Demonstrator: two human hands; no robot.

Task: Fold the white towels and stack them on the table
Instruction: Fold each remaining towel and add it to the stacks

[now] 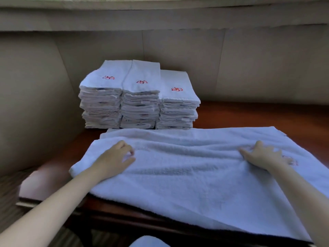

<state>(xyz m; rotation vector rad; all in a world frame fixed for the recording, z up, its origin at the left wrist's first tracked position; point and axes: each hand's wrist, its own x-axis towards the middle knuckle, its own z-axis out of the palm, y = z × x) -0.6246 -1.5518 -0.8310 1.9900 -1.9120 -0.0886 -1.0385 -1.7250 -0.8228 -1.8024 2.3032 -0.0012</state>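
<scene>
Presently I judge a lengthwise fold under way: left hand [115, 156] and right hand [263, 155], well apart, seemingly pinch the white towel [187, 177]; next, carry that edge over.

Nothing reads as text; red embroidered marks [141, 82] top the folded towel stacks [139, 111] (too blurred to decipher).

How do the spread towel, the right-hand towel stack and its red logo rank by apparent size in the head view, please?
1. spread towel, though it also lies nearest the camera
2. right-hand towel stack
3. red logo, clearly the smallest
</scene>
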